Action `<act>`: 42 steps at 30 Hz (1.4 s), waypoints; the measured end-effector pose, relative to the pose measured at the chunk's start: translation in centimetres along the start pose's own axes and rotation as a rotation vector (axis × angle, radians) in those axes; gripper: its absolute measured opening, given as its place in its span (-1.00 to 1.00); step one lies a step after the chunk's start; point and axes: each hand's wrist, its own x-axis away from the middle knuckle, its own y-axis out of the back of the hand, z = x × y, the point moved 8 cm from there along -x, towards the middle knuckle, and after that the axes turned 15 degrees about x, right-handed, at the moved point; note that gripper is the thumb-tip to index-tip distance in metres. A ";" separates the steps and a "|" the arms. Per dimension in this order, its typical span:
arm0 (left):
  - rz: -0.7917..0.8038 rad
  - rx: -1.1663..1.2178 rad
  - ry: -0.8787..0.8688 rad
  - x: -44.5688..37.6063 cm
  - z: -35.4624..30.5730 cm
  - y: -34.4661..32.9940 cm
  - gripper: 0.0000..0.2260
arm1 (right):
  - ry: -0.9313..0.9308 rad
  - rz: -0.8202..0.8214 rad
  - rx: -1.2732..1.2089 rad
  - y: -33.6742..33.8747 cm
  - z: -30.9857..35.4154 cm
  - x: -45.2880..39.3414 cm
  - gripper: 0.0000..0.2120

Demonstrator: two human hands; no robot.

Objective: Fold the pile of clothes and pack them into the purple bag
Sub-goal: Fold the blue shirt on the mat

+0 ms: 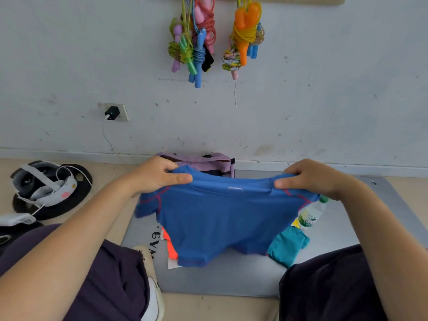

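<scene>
Dark-trousered knees [111, 274] nearest the lens — blue shirt [220, 218] lifted between both hands

Left hand [157, 174] pinches one shoulder of the shirt, right hand [310, 177] the other, thumbs on the near face; hem hangs free over the grey mat [231, 279]. Beyond the left hand, purple bag [203, 162] at the wall. Below the hands, an orange garment [172, 247] and a teal garment [289, 245] lie unfolded; water bottle [311, 214] under the right wrist. Step judged: shirt spread for folding — next, lay it flat on the mat, fold sleeves inward
</scene>
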 end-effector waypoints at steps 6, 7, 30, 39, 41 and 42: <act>-0.047 0.202 -0.150 2.3 -6.0 2.6 -0.69 | 0.134 -0.302 -0.284 5.9 2.7 2.4 -0.76; -0.108 0.229 -0.174 2.5 -7.1 3.1 -0.68 | 0.118 -0.368 -0.293 6.7 3.3 2.7 -0.74; -0.386 -0.108 -0.355 4.9 -17.8 8.0 -0.62 | 0.143 -0.478 -0.143 15.6 8.5 6.9 -0.69; -0.088 -0.126 0.170 -14.3 15.4 -5.0 -0.65 | -0.054 -0.075 0.002 -10.2 -5.9 -18.0 -0.66; -0.056 -0.069 0.268 -15.8 23.3 -8.4 -0.68 | -0.106 -0.004 -0.006 -17.5 -9.4 -21.4 -0.69; -0.054 -0.053 0.290 -16.4 26.4 -9.8 -0.71 | -0.132 0.010 -0.012 -20.4 -10.9 -22.6 -0.69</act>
